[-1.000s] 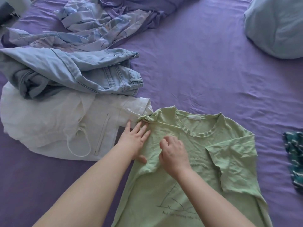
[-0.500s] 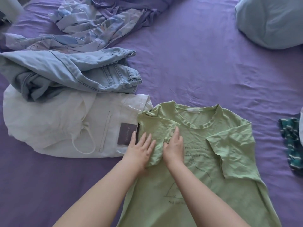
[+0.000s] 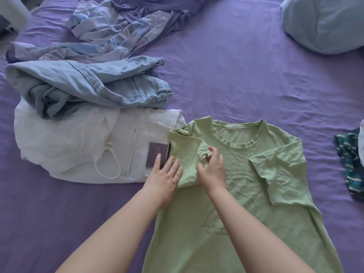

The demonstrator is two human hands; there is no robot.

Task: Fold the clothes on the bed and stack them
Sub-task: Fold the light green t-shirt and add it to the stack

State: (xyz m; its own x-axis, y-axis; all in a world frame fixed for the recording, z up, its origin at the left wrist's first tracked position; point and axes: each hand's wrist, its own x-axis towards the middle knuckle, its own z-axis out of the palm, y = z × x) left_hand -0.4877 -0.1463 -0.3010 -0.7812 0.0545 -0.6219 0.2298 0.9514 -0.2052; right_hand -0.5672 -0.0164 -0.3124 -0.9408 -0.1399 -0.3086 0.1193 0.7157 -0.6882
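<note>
On the purple bed point(image 3: 246, 66) a soft green T-shirt point(image 3: 246, 194) lies flat, front up. Its bottom is cut off by the picture's edge, and the small writing on it is too blurry to read. Both sleeves are folded in over the front. The left hand point(image 3: 163, 178) lies flat and open on the shirt's left edge. The right hand point(image 3: 212, 170) pinches the wrinkly folded sleeve. Beside the shirt lie white pants point(image 3: 78, 146) with a string, and rumpled blue jeans point(image 3: 88, 85) partly cover them.
</note>
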